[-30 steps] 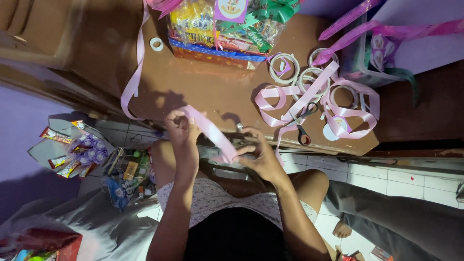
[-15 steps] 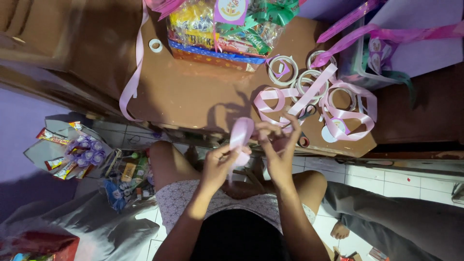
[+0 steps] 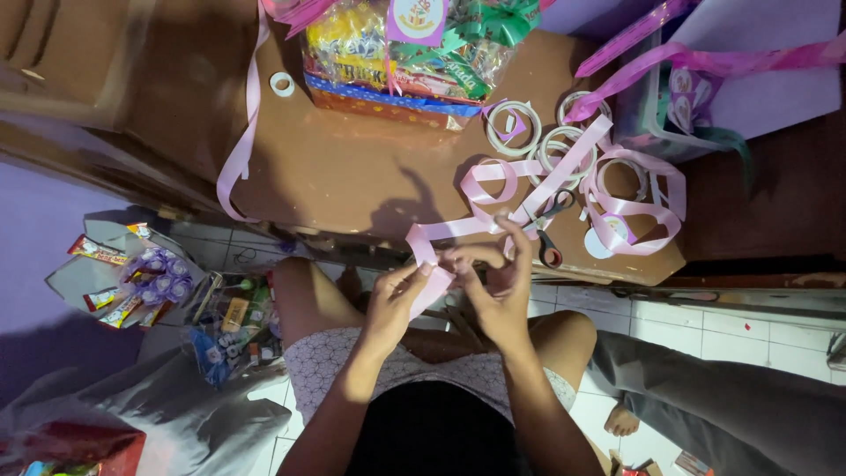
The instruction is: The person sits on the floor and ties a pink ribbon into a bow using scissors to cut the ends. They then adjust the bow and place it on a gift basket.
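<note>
Both my hands meet over my lap at the front edge of a low brown table. My left hand and my right hand pinch a folded length of pale pink ribbon. The ribbon runs up from my fingers onto the table into a tangle of loose pink loops. Black-handled scissors lie on the table just beyond my right hand.
A wrapped gift basket of snacks with a green bow stands at the table's back. Ribbon spools and a small tape roll lie near it. Snack packets cover the floor at left. Another person's leg and foot are at right.
My hands have come together from apart and lifted slightly toward the table edge, folding the pink ribbon between them. The ribbon end that stuck up is now tucked in my fingers.
</note>
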